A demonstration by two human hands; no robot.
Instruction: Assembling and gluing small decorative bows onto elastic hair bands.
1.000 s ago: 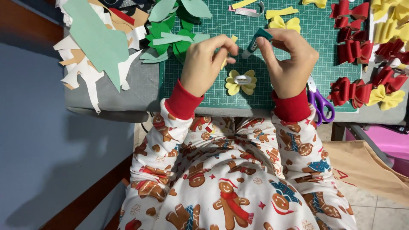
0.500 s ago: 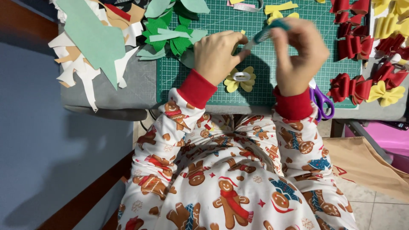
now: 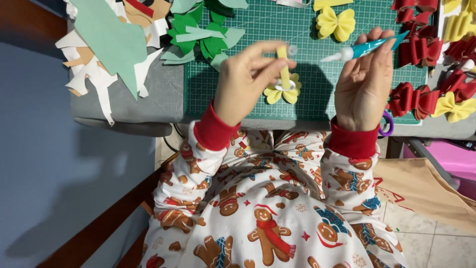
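The green cutting mat [image 3: 307, 64] fills the desk in front of the person, with a heap of green, white and tan foam offcuts [image 3: 114, 49] off its left edge and rows of finished red bows [image 3: 421, 99] and yellow bows [image 3: 458, 25] along its right. Compared with a second ago, both hands have lifted off the mat and drawn apart: the left hand [image 3: 245, 82] now pinches a small yellow strip [image 3: 283, 69] upright between thumb and forefinger, just above the yellow bow [image 3: 282, 92] lying on the mat, while the right hand [image 3: 364, 82] has swung the teal glue tube [image 3: 369, 48] up, fingers closed round it, nozzle pointing towards the strip. That suggests the strip is about to be glued. Purple-handled scissors [image 3: 386, 124] lie half hidden under the right wrist, close by but not blocking anything
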